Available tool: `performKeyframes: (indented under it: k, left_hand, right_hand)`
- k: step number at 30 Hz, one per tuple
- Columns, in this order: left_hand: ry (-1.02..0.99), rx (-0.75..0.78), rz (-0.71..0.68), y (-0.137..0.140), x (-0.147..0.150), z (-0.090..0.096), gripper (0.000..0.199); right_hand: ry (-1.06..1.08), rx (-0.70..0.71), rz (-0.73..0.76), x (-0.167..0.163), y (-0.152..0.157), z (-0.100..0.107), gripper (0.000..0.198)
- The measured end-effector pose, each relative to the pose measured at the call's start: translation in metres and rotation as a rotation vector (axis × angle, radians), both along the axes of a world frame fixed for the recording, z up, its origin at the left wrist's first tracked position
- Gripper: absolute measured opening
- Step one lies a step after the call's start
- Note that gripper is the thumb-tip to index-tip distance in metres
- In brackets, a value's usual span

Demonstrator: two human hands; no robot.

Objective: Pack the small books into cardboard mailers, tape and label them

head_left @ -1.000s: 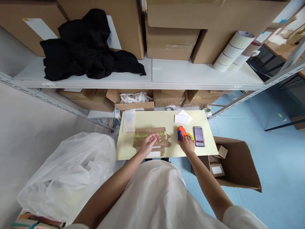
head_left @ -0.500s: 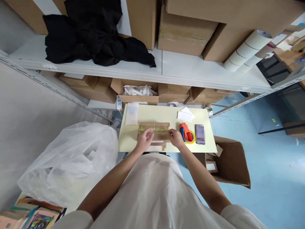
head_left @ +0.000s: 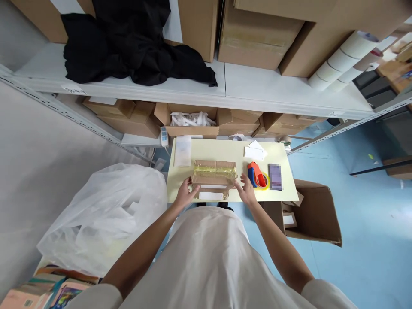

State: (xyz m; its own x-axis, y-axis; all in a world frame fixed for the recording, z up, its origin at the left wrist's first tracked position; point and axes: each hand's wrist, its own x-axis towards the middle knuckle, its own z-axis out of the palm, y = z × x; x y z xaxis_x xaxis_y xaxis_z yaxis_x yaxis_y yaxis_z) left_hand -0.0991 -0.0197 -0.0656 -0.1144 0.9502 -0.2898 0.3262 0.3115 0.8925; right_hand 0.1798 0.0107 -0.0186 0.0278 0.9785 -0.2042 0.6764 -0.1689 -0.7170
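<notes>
A cardboard box [head_left: 214,177] with a strip of yellowish tape along its top lies on the pale yellow table [head_left: 219,148]. My left hand [head_left: 186,193] holds its left front corner, the thumb in front and the fingers at the end face. At the opposite end, my right hand [head_left: 246,189] has its fingers spread, with the thumb against or very close to the box. Just beyond those fingers rests a red and blue tape dispenser [head_left: 255,174] carrying a yellow-rimmed roll. Below the box's front edge shows another cardboard piece with a white label [head_left: 210,195].
A phone-like purple item [head_left: 275,177] lies right of the dispenser, with white cards [head_left: 254,151] behind. An open carton [head_left: 317,214] stands right of the table, a plastic bag [head_left: 109,214] left. A loaded shelf [head_left: 193,91] crosses behind and above.
Both hands have left the tape on the box's top and moved outward to its two ends. My right fingers have opened. The camera view has shifted slightly.
</notes>
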Motion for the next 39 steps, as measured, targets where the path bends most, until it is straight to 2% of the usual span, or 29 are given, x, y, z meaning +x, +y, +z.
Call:
performKeyframes:
  k: [3,5,8,10,12,15,20,23,26,28,31,33,35,39]
  left_hand:
    - [-0.044,-0.011,-0.052,0.0,-0.002,0.003,0.059]
    - [-0.044,0.042,-0.054,0.004,-0.004,0.008,0.062]
    - [-0.054,0.169,0.013,0.016,-0.006,0.019,0.065]
    - [-0.113,0.203,0.035,0.028,-0.007,0.024,0.06]
    - [-0.209,0.178,0.027,0.04,-0.005,0.026,0.057]
    - [-0.323,0.086,0.0,0.053,0.001,0.024,0.063]
    - [-0.38,-0.047,-0.057,0.062,0.008,0.009,0.066]
    - [-0.303,-0.109,-0.085,0.062,0.004,-0.006,0.059]
    - [-0.15,-0.117,-0.07,0.052,-0.009,-0.021,0.057]
    - [-0.098,-0.122,-0.067,0.04,-0.019,-0.028,0.06]
    - [0.012,-0.065,-0.176,0.023,-0.025,-0.034,0.072]
    - [0.096,0.025,-0.271,0.018,-0.02,-0.034,0.082]
    - [0.123,0.103,-0.308,0.02,-0.01,-0.031,0.085]
    - [0.105,0.197,-0.208,0.031,0.01,-0.01,0.077]
  right_hand:
    - [0.225,-0.15,0.088,0.004,-0.006,-0.004,0.049]
    - [0.292,-0.112,0.107,0.004,-0.005,-0.002,0.049]
    - [0.4,-0.019,0.005,0.005,0.006,0.008,0.053]
    - [0.49,-0.002,-0.047,0.008,0.016,0.015,0.053]
    - [0.532,-0.015,-0.053,0.012,0.025,0.02,0.046]
    - [0.535,-0.072,-0.041,0.017,0.035,0.016,0.04]
    - [0.615,-0.196,-0.042,0.018,0.045,-0.006,0.054]
    - [0.583,-0.203,0.009,0.02,0.043,-0.019,0.063]
    - [0.452,-0.169,0.038,0.031,0.032,-0.031,0.065]
    - [0.343,-0.14,0.037,0.043,0.019,-0.04,0.062]
    - [0.199,-0.088,0.093,0.054,0.001,-0.05,0.064]
    - [0.145,-0.044,0.169,0.053,-0.007,-0.052,0.067]
    - [0.131,-0.002,0.199,0.045,-0.009,-0.049,0.063]
    - [0.111,0.033,0.067,0.03,0.005,-0.024,0.041]
